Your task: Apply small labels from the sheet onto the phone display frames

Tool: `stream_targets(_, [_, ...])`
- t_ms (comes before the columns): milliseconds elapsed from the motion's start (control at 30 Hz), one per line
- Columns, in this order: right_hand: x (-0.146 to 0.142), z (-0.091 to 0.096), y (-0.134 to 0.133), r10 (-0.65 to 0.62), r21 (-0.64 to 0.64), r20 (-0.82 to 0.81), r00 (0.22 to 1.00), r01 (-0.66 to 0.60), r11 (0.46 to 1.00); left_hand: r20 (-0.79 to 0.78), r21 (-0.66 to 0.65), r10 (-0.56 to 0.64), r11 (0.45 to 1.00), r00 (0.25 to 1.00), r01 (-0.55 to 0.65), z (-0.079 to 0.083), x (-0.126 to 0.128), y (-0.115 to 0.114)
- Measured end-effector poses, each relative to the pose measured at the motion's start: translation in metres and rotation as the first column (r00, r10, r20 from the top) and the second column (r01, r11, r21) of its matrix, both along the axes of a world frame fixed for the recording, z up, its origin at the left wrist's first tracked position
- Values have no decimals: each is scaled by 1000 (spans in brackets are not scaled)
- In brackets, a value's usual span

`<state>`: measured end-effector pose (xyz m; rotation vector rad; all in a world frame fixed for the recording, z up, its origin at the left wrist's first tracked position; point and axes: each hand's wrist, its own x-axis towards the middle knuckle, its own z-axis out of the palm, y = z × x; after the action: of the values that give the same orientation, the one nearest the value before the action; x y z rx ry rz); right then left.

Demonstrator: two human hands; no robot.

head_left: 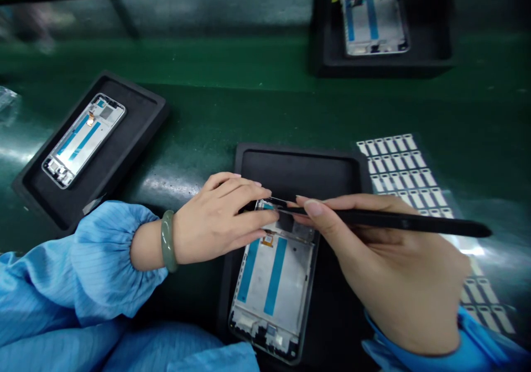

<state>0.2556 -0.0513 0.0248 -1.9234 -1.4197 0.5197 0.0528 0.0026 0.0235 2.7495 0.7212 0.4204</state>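
An opened phone frame (286, 283) with two blue strips lies in a black tray (298, 167) in front of me. My left hand (226, 214) rests over its upper left edge, fingers stretched out and touching the frame near its top. Black tweezers (398, 221) are pinched between the thumb and fingers of my right hand (385, 267). Their tips point left, at the top of the phone frame close to my left fingertips. Whether the tips grip anything is hidden by the fingers. A small orange flex cable (267, 240) shows just below my left fingers.
Left of me, a second black tray (143, 109) holds another phone frame (85, 142), tilted. A third phone frame (375, 20) lies in a black tray (427, 40) at the back right. A sheet of small white stickers (409, 178) lies on the green table (199, 117), partly under my right hand.
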Motion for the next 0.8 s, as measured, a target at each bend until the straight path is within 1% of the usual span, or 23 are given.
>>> stream_targets(200, [1, -3, -1, 25, 50, 32, 999, -27, 998, -67, 92, 26, 996, 997, -20, 5, 4, -4])
stream_targets(300, [2, -5, -1, 58, 121, 30, 998, -62, 991, -93, 134, 40, 991, 995, -27, 5, 7, -5])
stream_targets(367, [2, -7, -1, 64, 150, 31, 997, -68, 986, -99, 145, 47, 989, 994, -32, 5, 8, -6])
stream_targets(433, [2, -8, -2, 49, 150, 37, 998, -54, 987, -102, 147, 49, 989, 994, -33, 5, 8, -7])
stream_targets(567, [2, -4, -1, 57, 171, 53, 997, -66, 983, -92, 149, 57, 988, 994, -43, 5, 8, -8])
stream_targets(633, [3, 0, 1, 10, 196, 30, 999, -16, 981, -92, 149, 65, 988, 994, -50, 5, 9, -9])
stream_targets(700, [5, 3, 4, -26, 183, -20, 999, 30, 983, -87, 143, 68, 988, 994, -55, 4, 9, -9])
stream_targets(733, [7, 4, 4, -24, 169, -45, 999, 31, 985, -79, 140, 69, 989, 994, -58, 4, 9, -9])
stream_targets(800, [9, 3, 6, 33, 148, -95, 995, -19, 989, -63, 131, 71, 989, 995, -63, 4, 9, -9])
